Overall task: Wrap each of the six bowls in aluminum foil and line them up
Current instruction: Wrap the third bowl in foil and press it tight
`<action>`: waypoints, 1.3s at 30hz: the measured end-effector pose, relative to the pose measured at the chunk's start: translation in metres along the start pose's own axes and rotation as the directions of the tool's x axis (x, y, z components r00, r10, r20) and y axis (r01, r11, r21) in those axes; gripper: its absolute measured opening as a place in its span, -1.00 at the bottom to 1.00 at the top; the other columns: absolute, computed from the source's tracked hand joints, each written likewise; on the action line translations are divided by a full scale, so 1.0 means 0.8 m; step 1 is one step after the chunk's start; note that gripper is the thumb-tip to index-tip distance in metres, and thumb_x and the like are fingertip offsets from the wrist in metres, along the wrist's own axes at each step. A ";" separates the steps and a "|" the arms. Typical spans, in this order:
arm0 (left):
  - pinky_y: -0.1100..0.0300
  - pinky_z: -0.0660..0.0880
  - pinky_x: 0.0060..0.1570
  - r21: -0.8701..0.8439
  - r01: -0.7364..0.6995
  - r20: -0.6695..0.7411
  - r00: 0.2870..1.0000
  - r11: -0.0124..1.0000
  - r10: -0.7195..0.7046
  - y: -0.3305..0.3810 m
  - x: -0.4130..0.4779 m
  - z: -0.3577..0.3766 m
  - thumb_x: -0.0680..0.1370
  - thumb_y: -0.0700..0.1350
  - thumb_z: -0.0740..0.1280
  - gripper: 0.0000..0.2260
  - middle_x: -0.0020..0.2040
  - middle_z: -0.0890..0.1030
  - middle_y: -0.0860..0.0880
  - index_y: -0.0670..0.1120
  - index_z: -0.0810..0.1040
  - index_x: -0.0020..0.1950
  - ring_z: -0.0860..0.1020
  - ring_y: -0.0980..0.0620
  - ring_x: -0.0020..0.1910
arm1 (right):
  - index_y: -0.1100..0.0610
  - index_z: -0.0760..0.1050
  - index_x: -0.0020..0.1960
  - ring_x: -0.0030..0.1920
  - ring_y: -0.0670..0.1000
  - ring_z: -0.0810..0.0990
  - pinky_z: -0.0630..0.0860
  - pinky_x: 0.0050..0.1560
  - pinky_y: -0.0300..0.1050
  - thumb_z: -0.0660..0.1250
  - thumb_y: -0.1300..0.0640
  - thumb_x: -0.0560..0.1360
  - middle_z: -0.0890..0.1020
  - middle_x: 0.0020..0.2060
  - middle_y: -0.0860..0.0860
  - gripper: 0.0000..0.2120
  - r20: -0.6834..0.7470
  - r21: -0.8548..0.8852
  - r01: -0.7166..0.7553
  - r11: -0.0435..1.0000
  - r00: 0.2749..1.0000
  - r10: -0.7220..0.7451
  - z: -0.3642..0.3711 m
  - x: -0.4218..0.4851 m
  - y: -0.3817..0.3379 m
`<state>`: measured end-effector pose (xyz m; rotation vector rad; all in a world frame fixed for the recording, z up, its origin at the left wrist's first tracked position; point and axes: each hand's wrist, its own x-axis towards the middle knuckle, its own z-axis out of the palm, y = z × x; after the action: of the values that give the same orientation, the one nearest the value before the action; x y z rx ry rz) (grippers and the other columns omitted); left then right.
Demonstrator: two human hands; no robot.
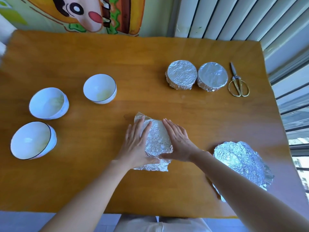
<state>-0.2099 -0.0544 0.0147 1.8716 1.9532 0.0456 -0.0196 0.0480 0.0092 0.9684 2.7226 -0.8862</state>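
On foil (157,139), left hand (136,144) (right hand (179,141))

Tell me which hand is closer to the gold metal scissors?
Right. The right hand presses the foil-covered bowl on the side facing the gold metal scissors. The left hand presses the bowl's opposite side, farther away.

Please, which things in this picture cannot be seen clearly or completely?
1. Head view: the bowl between the left hand and right hand is hidden under its foil.
2. Head view: the loose foil sheet is partly covered by the right forearm.
3. Head view: a white thing at the left edge is cut off; unidentifiable.
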 end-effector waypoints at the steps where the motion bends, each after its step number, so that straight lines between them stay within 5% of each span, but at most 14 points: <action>1: -0.04 -0.34 0.50 0.006 0.000 0.005 1.000 1.000 0.000 0.002 0.000 0.000 0.28 0.47 0.40 0.23 0.58 -0.39 -0.09 -0.03 -0.32 0.60 -0.35 -0.09 0.57 | 0.17 -0.25 0.59 0.59 0.02 -0.11 -0.19 0.54 -0.02 0.39 -0.41 0.30 -0.04 0.60 0.05 0.24 0.011 0.006 -0.002 1.000 1.000 0.002 -0.001 -0.001 0.002; 5: -0.01 -0.28 0.49 0.010 0.004 0.003 1.000 1.000 -0.004 0.006 0.003 0.002 0.31 0.45 0.38 0.20 0.60 -0.32 -0.11 -0.07 -0.27 0.61 -0.25 -0.11 0.59 | 0.18 -0.27 0.59 0.59 0.02 -0.12 -0.18 0.55 0.01 0.39 -0.43 0.29 -0.07 0.60 0.06 0.26 0.028 0.010 -0.011 1.000 1.000 0.011 -0.003 -0.004 0.006; 8: -0.08 -0.05 0.51 0.040 0.012 -0.018 1.000 0.999 -0.012 0.008 0.004 0.002 0.26 0.51 0.32 0.18 0.62 -0.11 -0.17 -0.10 -0.12 0.61 0.01 -0.20 0.59 | 0.15 -0.27 0.59 0.58 0.03 -0.27 -0.24 0.54 0.09 0.29 -0.50 0.22 -0.18 0.59 0.09 0.28 -0.032 -0.056 -0.010 0.998 0.999 0.009 -0.007 -0.003 -0.002; 12: -0.15 0.16 0.47 0.062 0.024 -0.037 0.999 0.998 -0.022 0.009 0.006 0.001 0.21 0.52 0.36 0.17 0.57 0.10 -0.22 -0.14 0.06 0.59 0.20 -0.25 0.52 | 0.10 -0.33 0.59 0.57 0.08 -0.31 -0.34 0.50 0.10 0.44 -0.43 0.20 -0.25 0.58 0.10 0.34 -0.023 -0.209 0.048 0.977 0.998 -0.054 -0.013 0.009 -0.022; 19: -0.06 0.00 0.53 0.060 -0.005 -0.003 1.000 0.998 0.005 0.005 0.007 -0.001 0.28 0.42 0.43 0.19 0.62 -0.13 -0.17 -0.11 -0.13 0.63 0.02 -0.21 0.57 | 0.11 -0.30 0.59 0.58 0.10 -0.08 -0.03 0.54 0.01 0.56 -0.25 0.21 -0.11 0.58 0.10 0.33 0.078 -0.152 0.021 0.988 0.997 -0.009 -0.010 0.023 -0.019; 24: -0.12 -0.10 0.56 0.085 -0.037 -0.003 0.999 0.996 0.037 -0.005 0.005 0.000 0.24 0.49 0.38 0.23 0.62 -0.20 -0.14 -0.11 -0.15 0.62 -0.18 -0.13 0.60 | 0.14 -0.26 0.59 0.55 0.08 0.04 -0.03 0.51 -0.05 0.56 -0.19 0.21 0.03 0.56 0.09 0.31 0.062 -0.159 0.061 0.985 0.997 -0.052 -0.015 0.024 -0.016; 31: -0.07 -0.24 0.54 0.149 -0.138 0.033 0.990 0.979 0.135 -0.004 0.021 -0.006 0.25 0.52 0.31 0.23 0.61 -0.28 -0.10 -0.06 -0.27 0.61 -0.30 -0.03 0.59 | 0.14 -0.40 0.56 0.57 0.03 -0.06 -0.17 0.53 -0.01 0.60 -0.17 0.22 -0.11 0.59 0.05 0.39 0.145 -0.145 0.063 0.987 0.989 -0.041 -0.029 0.027 -0.014; 35: -0.06 -0.18 0.56 0.146 -0.132 0.027 0.991 0.980 0.130 -0.002 0.026 -0.004 0.23 0.50 0.38 0.23 0.63 -0.12 -0.15 -0.02 -0.25 0.59 -0.14 -0.12 0.60 | 0.16 -0.53 0.49 0.57 0.04 -0.34 -0.34 0.51 0.14 0.55 -0.30 0.22 -0.34 0.56 0.06 0.43 0.101 -0.235 0.030 0.971 0.995 -0.006 -0.032 0.021 -0.021; 39: -0.09 -0.10 0.56 0.141 -0.116 0.034 0.993 0.983 0.113 -0.001 0.029 -0.001 0.21 0.55 0.28 0.20 0.61 0.00 -0.19 -0.10 -0.09 0.60 0.00 -0.17 0.59 | 0.24 -0.50 0.48 0.55 0.15 -0.37 -0.38 0.48 0.17 0.50 -0.30 0.28 -0.34 0.55 0.17 0.37 0.020 -0.331 0.006 0.943 1.000 0.000 -0.024 0.007 -0.044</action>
<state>-0.2112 -0.0322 0.0087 2.0648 1.8739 -0.0856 -0.0439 0.0401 0.0407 0.8791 2.7321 -0.4107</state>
